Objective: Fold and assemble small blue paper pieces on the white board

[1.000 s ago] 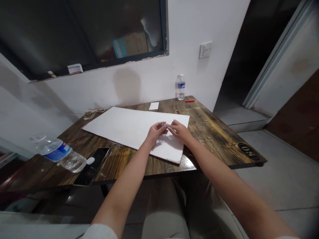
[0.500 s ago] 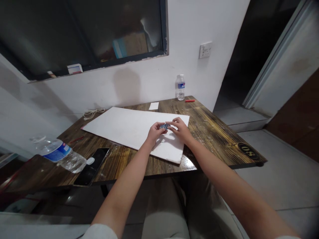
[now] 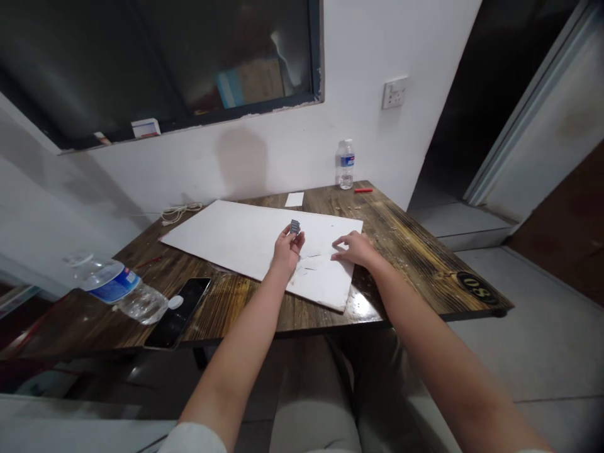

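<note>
A small dark blue-grey piece with light markings is held upright in the fingertips of my left hand, above a white board. What exactly the piece is, I cannot make out. My right hand hovers over the board's right end, its thumb and forefinger apart and nothing visible between them. Thin dark marks or slits show on the board between the two hands.
On the wooden table a large bottle lies by a black phone with a white cap. Farther back are a cable, white paper, a small upright bottle and a red pen-like item.
My right hand has let go of the small piece and moved right and slightly down. My left hand now holds it alone, turned upright and a little farther left.
</note>
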### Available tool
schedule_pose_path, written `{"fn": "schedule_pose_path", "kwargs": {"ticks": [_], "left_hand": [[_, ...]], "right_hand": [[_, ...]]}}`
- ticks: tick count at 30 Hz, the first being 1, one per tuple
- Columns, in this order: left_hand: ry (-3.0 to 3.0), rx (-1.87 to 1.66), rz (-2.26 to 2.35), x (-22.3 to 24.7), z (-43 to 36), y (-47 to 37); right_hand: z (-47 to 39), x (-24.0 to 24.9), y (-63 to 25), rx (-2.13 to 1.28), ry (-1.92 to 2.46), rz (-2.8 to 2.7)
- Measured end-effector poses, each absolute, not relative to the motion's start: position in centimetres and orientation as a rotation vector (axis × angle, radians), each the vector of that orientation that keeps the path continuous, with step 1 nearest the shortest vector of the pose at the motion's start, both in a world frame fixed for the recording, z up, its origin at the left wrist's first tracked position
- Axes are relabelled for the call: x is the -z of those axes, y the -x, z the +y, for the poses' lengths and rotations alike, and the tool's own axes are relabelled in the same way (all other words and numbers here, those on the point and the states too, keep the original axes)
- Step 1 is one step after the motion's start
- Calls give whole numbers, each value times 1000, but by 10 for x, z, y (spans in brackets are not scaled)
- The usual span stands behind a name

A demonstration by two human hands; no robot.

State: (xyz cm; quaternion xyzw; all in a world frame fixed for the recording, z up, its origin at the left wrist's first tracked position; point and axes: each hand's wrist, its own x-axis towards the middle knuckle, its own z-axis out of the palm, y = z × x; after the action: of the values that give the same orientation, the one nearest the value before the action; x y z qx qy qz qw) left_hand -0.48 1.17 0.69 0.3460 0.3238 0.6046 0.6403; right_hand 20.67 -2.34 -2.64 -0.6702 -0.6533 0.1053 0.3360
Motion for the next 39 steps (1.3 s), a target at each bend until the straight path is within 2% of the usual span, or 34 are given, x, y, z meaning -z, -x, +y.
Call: {"fn": "schedule_pose_path", "kwargs": {"ticks": [14, 23, 29, 34, 39], "left_hand": [[-526, -1367, 723, -13, 6, 0], [-540, -1354, 779, -16, 4, -2], [-573, -1352, 807, -17, 2, -2], [-621, -1335, 846, -16, 2, -2], [-760, -1311, 863, -14, 2, -4]], "right_hand": [[-41, -2, -193, -432, 1955, -1862], [-43, -3, -190, -425, 1997, -1907], [-39, 2, -190, -330, 1833, -1934], [-33, 6, -191, -518, 1509, -1869], [-31, 5, -188, -554, 1269, -1740]]}}
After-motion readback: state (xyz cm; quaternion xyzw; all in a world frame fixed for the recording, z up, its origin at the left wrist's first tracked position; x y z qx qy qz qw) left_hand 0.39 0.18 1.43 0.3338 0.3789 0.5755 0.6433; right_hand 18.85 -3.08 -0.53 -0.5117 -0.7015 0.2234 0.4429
